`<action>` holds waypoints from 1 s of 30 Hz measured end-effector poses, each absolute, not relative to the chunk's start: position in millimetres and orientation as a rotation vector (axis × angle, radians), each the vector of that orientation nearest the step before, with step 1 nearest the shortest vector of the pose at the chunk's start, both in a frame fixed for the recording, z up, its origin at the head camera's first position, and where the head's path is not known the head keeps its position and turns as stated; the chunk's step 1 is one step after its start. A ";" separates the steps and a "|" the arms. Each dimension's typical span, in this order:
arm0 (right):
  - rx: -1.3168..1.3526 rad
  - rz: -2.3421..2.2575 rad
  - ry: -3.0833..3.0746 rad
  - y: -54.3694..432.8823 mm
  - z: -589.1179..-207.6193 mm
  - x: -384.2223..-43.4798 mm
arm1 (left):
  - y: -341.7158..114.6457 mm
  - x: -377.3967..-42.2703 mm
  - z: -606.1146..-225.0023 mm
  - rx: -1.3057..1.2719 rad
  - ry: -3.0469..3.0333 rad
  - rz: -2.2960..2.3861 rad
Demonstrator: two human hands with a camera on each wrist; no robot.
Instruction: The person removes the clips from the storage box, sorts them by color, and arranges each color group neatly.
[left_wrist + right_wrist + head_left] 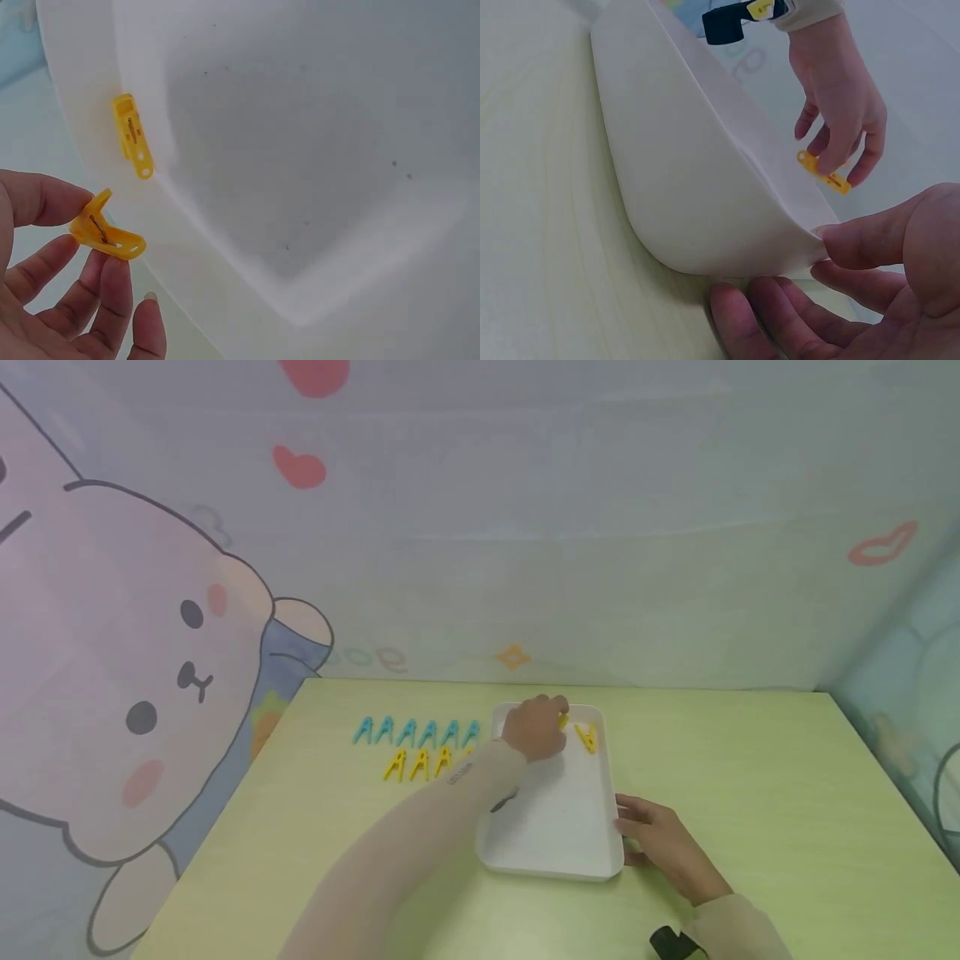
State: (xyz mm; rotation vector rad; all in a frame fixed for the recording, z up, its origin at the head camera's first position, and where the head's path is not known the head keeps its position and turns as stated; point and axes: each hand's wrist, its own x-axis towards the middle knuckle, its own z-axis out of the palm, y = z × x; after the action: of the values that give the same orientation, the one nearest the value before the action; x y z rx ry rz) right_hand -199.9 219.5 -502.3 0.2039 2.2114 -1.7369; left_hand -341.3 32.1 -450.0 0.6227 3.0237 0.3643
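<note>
Over the far end of a white tray point(553, 831), my left hand point(536, 729) pinches a yellow clothespin point(124, 244) between thumb and fingers. The right wrist view shows the same clothespin point(834, 180) hanging from the fingertips above the tray's rim. A second yellow clothespin point(588, 740) lies inside the tray by its far right wall. At the tray's near right side, my right hand point(660, 839) grips the rim, thumb on top of the edge and the other fingers along the outer wall point(656, 150).
Left of the tray, a row of several blue clothespins point(407, 732) stands on the pale table point(750, 793). In front of it runs a row of yellow clothespins point(419, 765), partly hidden by the left sleeve point(420, 835). A printed curtain point(600, 527) hangs behind the table.
</note>
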 end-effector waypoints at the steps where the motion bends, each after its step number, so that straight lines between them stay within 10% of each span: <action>1: 0.205 -1.733 2.212 219.2 -502.7 -200.1 | 29.4 -340.1 -448.5 0.618 3.020 0.397; 30: 0.146 -1.723 2.187 221.0 -505.2 -200.5 | -138.1 -322.7 -458.3 0.184 2.995 1.004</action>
State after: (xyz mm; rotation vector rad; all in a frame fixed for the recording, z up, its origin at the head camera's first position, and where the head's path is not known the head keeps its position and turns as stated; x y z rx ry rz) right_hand -200.5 221.0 -505.2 0.1463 2.1869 -1.7232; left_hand -322.7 -138.1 -458.3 0.1841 2.9954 1.0038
